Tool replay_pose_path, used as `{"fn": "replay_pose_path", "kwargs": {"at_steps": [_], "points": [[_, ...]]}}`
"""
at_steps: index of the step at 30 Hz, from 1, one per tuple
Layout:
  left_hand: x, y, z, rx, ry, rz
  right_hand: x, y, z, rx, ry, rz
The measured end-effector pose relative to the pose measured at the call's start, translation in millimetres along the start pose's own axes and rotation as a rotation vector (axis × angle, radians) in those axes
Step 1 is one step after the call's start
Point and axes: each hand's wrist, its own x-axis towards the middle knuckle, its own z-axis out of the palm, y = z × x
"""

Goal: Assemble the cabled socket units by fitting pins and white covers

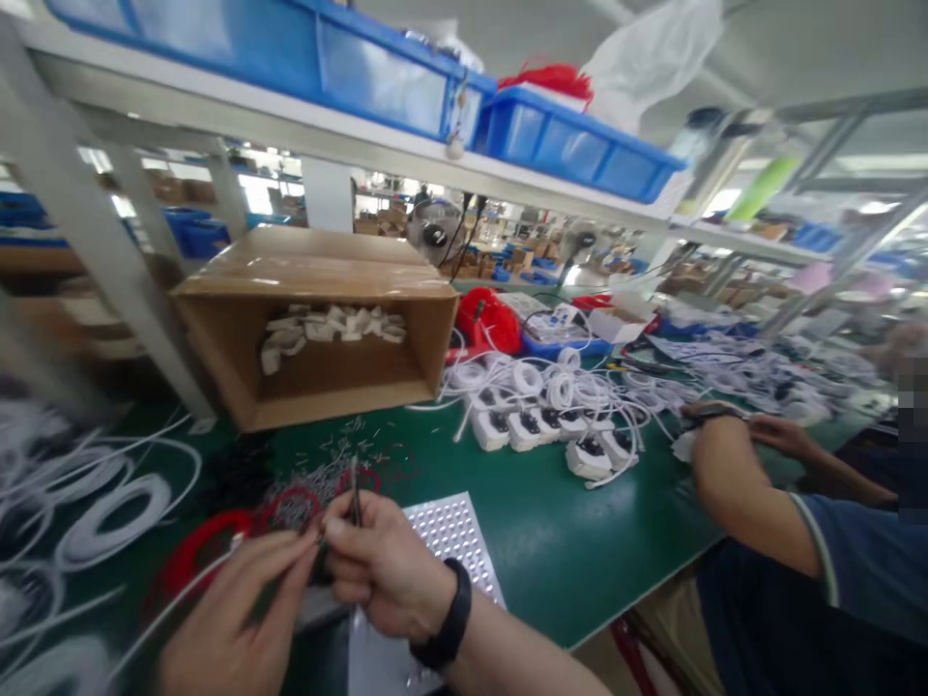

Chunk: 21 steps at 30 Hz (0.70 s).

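Note:
My left hand (236, 604) is closed in a pinch at the front left, fingertips close against my right hand. A white cable (170, 607) runs up from the lower left into its fingers; the tip between the fingers is too small to make out. My right hand (391, 561), with a black band on the wrist, is closed around a slim dark metal tool (355, 495) that points upward. Under that hand lies a pale sheet (464, 541) with rows of shiny round dots. Just beyond both hands are loose small metal pins (311, 488) and red wire (199, 556).
An open cardboard box (333, 387) holding white plastic pieces stands ahead. White cable coils (120, 517) lie at left. White socket housings (533, 430) with cables sit on the green table (580, 551). Blue bins (580, 145) line the shelf above. A co-worker's arm (739, 483) reaches in at right.

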Motion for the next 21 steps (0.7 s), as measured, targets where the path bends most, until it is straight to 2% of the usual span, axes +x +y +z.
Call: {"fn": "replay_pose_path", "kwargs": {"at_steps": [2, 5, 8, 10, 12, 14, 17, 21], "points": [[-1, 9, -8.4, -0.045, 0.021, -0.188, -2, -1, -8, -0.045, 0.081, -0.086], [-10, 4, -16.8, -0.193, 0.024, -0.57, -1, -1, -34, -0.307, 0.274, -0.225], [-29, -10, -20.1, -0.413, 0.014, -0.917, 2, 5, -62, -0.589, 0.328, -0.114], [-40, -16, -19.0, -0.539, 0.039, -1.068, 4, 11, -74, -0.719, 0.303, -0.019], [-45, -17, -16.6, -0.608, 0.054, -1.15, 9, 15, -79, -0.878, 0.271, -0.022], [-47, -16, -14.4, -0.634, 0.047, -1.166, 14, 16, -79, -1.067, 0.202, -0.092], [-47, -15, -13.1, -0.626, 0.037, -1.14, 21, 16, -77, -1.335, 0.132, -0.204], [-50, -17, -13.5, -0.572, 0.063, -1.051, 23, 17, -76, -1.527, 0.122, -0.234]]}}
